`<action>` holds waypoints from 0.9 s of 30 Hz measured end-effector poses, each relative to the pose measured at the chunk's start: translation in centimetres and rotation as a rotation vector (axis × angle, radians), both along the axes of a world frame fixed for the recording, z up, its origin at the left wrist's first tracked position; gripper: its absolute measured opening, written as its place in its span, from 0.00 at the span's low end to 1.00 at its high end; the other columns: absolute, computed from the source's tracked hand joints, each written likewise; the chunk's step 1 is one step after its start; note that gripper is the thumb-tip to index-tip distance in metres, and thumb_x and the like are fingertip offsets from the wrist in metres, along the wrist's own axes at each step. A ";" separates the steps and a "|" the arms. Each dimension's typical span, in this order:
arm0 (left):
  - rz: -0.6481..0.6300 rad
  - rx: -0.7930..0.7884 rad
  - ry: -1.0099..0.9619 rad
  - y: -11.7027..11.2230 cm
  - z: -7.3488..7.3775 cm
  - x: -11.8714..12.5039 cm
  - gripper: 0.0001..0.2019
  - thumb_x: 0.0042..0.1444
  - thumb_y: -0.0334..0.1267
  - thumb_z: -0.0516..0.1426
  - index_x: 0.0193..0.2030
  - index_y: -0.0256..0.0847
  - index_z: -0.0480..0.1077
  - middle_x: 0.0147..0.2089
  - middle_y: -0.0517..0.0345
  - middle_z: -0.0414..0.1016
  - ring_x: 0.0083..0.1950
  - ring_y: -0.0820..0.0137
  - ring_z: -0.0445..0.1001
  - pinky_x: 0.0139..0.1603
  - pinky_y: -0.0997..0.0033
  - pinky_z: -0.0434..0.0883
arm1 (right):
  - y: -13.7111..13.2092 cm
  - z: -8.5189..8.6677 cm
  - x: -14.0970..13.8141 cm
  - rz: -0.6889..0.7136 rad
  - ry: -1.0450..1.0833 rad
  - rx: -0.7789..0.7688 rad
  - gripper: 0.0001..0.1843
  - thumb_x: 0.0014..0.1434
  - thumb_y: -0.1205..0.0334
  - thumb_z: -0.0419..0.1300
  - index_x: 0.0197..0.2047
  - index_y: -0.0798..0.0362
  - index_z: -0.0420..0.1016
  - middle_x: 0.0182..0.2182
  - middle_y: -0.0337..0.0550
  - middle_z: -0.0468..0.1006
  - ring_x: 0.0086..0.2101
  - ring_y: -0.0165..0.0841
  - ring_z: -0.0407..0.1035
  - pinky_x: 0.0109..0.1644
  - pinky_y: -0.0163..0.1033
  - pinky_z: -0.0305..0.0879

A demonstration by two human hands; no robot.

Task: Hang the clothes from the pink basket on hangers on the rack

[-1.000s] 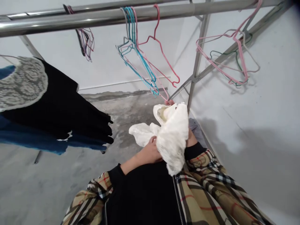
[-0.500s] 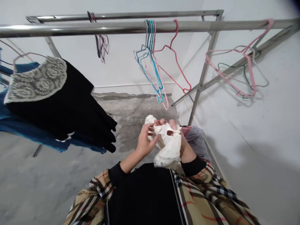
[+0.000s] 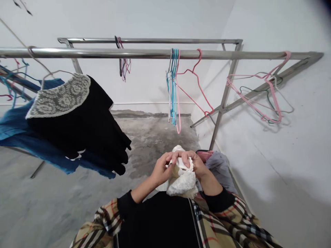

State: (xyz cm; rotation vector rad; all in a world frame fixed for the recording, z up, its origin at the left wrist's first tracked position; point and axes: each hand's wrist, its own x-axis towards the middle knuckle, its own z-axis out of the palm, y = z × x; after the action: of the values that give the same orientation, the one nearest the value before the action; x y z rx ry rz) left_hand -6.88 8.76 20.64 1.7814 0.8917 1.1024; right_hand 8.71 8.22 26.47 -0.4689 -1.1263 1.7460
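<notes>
Both my hands grip a small white lace garment (image 3: 181, 181) close to my chest. My left hand (image 3: 160, 169) pinches its upper left edge with curled fingers. My right hand (image 3: 194, 163) closes over its top from the right. The cloth hangs bunched below my fingers. Straight above my hands, a bunch of blue and pink wire hangers (image 3: 173, 88) and a red hanger (image 3: 197, 86) dangle from the steel rail (image 3: 134, 53).
A black garment with a lace collar (image 3: 77, 117) and a blue one (image 3: 15, 120) hang at the left. More pink hangers (image 3: 261, 93) hang on the right rail near the white wall. A grey and pink pile of clothes (image 3: 219, 165) lies beside my right arm. The floor is bare concrete.
My hands and the white garment have dropped lower and closer to my body, the cloth now more bunched. My view has tilted up, showing more of the rack.
</notes>
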 end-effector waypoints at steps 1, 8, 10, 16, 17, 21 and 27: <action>-0.021 -0.012 0.010 0.1 0.3 -0.5 0.11 0.59 0.37 0.53 0.45 0.36 0.71 0.42 0.50 0.75 0.41 0.67 0.71 0.44 0.68 0.69 | 0.0 0.1 0.1 -0.002 0.003 0.009 0.21 0.45 0.62 0.72 0.13 0.54 0.64 0.33 0.46 0.76 0.42 0.38 0.70 0.43 0.40 0.66; -0.257 -0.218 0.144 -0.3 2.7 -3.6 0.19 0.61 0.46 0.54 0.51 0.35 0.73 0.36 0.55 0.75 0.32 0.72 0.66 0.34 0.74 0.64 | 0.3 0.8 1.1 -0.019 -0.151 0.007 0.17 0.49 0.68 0.67 0.16 0.55 0.65 0.31 0.43 0.76 0.36 0.34 0.70 0.41 0.39 0.64; -0.297 -0.281 0.130 -0.5 3.2 -4.0 0.18 0.62 0.47 0.53 0.47 0.35 0.75 0.34 0.56 0.73 0.32 0.73 0.64 0.33 0.75 0.63 | 0.4 0.8 1.3 -0.021 -0.245 0.049 0.15 0.49 0.70 0.65 0.16 0.55 0.66 0.31 0.43 0.76 0.36 0.33 0.69 0.42 0.39 0.64; -0.243 -0.477 -0.030 -0.8 3.7 -4.5 0.18 0.60 0.51 0.55 0.34 0.35 0.72 0.28 0.60 0.67 0.30 0.75 0.61 0.30 0.78 0.60 | 0.9 0.9 1.6 -0.075 -0.450 0.106 0.04 0.50 0.68 0.65 0.26 0.54 0.73 0.38 0.43 0.77 0.38 0.31 0.70 0.41 0.36 0.64; -0.180 -0.497 -0.075 -0.9 3.8 -4.5 0.18 0.59 0.51 0.56 0.35 0.35 0.71 0.29 0.60 0.68 0.30 0.75 0.61 0.30 0.78 0.61 | 0.9 0.8 1.6 -0.136 -0.464 0.101 0.02 0.52 0.65 0.65 0.32 0.52 0.76 0.38 0.42 0.77 0.38 0.31 0.70 0.43 0.36 0.64; 0.026 -0.562 -0.249 -1.1 4.3 -4.7 0.18 0.56 0.52 0.59 0.37 0.36 0.71 0.30 0.61 0.70 0.29 0.76 0.63 0.31 0.78 0.63 | 0.4 0.1 1.3 -0.320 -0.477 0.142 0.22 0.61 0.54 0.58 0.58 0.48 0.68 0.49 0.46 0.75 0.49 0.34 0.69 0.55 0.41 0.64; -0.007 -0.575 -0.270 -1.2 4.7 -5.0 0.18 0.52 0.51 0.62 0.37 0.37 0.71 0.32 0.58 0.73 0.31 0.74 0.67 0.33 0.76 0.66 | 0.0 -1.1 -0.1 -0.244 -0.704 0.269 0.24 0.54 0.63 0.63 0.56 0.52 0.72 0.48 0.46 0.78 0.47 0.38 0.72 0.54 0.42 0.65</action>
State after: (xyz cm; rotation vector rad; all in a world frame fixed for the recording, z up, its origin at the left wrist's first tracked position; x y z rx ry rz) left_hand -11.92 7.55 25.31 1.1354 0.9185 0.9327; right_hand 8.59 8.22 25.41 -1.0512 -1.6803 1.2080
